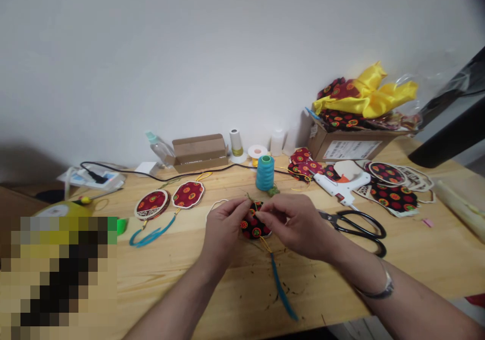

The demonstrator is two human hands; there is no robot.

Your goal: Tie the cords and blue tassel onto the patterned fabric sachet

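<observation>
A dark patterned fabric piece [256, 228] is held between both hands at the middle of the table. My left hand [226, 224] pinches its left edge, thumb and fingers together. At its upper right, my right hand [293, 224] has thumb and forefinger pressed together on a thin green cord [256, 206]. From the lower edge of the piece hangs a blue tassel [279, 284] on a yellow loop. A pale outlined frame [214, 206] lies partly hidden behind my left hand. The teal thread cone [265, 173] stands just beyond the hands.
Black-handled scissors [358, 226] lie by my right forearm, with a white glue gun [343, 186] behind. Two finished-looking red ornaments [152, 203] rest at left. Behind stand an open brown box [200, 154], a thread spool [236, 143] and a carton of fabric [344, 145].
</observation>
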